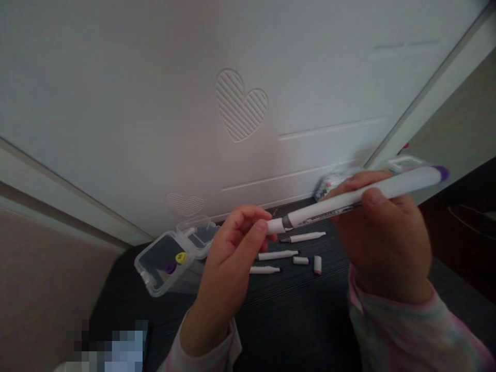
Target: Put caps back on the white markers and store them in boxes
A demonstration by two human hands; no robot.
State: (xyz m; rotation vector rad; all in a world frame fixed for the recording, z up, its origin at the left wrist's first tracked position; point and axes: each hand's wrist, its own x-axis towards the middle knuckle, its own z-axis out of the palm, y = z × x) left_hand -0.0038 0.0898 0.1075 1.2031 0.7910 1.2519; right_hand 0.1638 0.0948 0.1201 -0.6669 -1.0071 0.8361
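A white marker with a purple end slants across the air above the dark tabletop. My right hand is closed around its barrel, thumb on the near side. My left hand pinches the marker's white cap at the other end; a grey band shows beside the cap. Below the hands lie several white markers, among them one with a grey end and one with a dark tip. Two loose caps, one with a dark end and one with a pink end, rest nearby.
On the left stands an open clear plastic box with a yellow piece and a purple piece. A bag of colourful items sits at the back by the white heart-patterned panel. A blurred-out object lies front left.
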